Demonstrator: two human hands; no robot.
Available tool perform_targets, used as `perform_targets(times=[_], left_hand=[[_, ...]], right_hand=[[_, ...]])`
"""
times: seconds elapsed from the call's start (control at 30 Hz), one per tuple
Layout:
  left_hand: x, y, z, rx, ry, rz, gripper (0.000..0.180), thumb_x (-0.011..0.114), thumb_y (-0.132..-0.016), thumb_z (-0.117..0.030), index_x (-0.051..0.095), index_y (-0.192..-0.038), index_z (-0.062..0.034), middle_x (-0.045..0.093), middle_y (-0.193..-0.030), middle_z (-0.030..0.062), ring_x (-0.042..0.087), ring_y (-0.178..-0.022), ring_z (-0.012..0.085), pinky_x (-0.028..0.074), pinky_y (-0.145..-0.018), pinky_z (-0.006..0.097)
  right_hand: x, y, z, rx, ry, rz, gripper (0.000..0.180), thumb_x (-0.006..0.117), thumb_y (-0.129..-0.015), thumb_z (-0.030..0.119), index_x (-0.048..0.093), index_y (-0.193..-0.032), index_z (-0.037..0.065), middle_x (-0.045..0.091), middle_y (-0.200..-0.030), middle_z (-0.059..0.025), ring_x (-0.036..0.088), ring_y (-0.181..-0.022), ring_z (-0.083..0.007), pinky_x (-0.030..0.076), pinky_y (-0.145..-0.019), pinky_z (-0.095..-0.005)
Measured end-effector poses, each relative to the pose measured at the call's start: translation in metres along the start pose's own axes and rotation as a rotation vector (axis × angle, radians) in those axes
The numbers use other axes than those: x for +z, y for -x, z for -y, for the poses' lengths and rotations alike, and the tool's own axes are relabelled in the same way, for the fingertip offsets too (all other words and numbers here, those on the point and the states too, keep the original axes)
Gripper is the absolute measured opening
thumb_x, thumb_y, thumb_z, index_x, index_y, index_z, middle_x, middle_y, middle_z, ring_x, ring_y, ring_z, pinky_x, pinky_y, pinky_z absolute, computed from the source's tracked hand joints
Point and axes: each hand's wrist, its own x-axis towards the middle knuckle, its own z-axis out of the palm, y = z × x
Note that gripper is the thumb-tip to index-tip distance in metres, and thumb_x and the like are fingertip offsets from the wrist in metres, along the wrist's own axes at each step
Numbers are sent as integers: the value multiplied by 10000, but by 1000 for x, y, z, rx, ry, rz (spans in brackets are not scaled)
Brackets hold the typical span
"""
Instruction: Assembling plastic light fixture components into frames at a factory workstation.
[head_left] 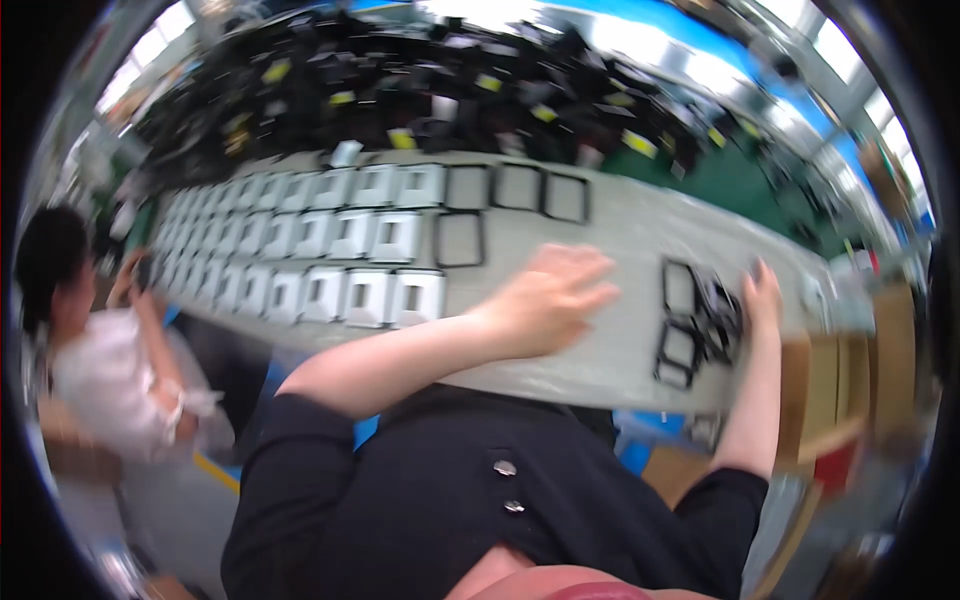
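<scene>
My left hand [555,300] is over the middle of the table, blurred by motion, its fingers spread with nothing visible in them. Beside the right edge of a loose pile of black rectangular frames [716,315] is my right hand [764,298]. Its fingers are partly hidden and smeared, so whether it grips a frame is unclear. Two black frames [679,287] lie at the pile's left side. Several single black frames [567,197] lie flat beyond my left hand. To their left, rows of white panels with dark edges and central openings [418,297] cover the table.
A co-worker [130,370] is at the table's left end, hands raised near its edge. Cardboard boxes [825,390] stand at the right. Behind the pale tabletop [600,350], a large heap of dark parts with yellow tags [400,90] stretches across the back.
</scene>
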Motion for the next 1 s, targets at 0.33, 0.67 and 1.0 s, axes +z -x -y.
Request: perform_targets(times=[0.33,0.67,1.0], left_hand=[[107,-147,-27,-225,152,286,570,594,-813,-455,549,-1205,-43,365,-1384,256,398,-1252,358,337,-1003,461],[127,-167,-28,-238,115,163,472,643,-768,-426,642,-925,19,581,-999,189,550,-987,308,417,-848,393],[37,-58,-21,-62,-200,43,414,673,-724,-398,590,-860,-16,572,-980,170,553,-875,289,431,-782,381]], right_hand=[[11,21,12,-23,0,-168,336,466,-948,218,577,-1219,53,542,-1259,-206,515,-1157,-355,411,-970,-406],[4,24,24,-24,-91,-322,324,461,-959,192,569,-1233,57,510,-1291,-202,492,-1173,-356,398,-976,-398],[-21,30,34,-30,-142,-507,264,476,-970,189,617,-1135,39,525,-918,-122,521,-861,-293,433,-796,-385]])
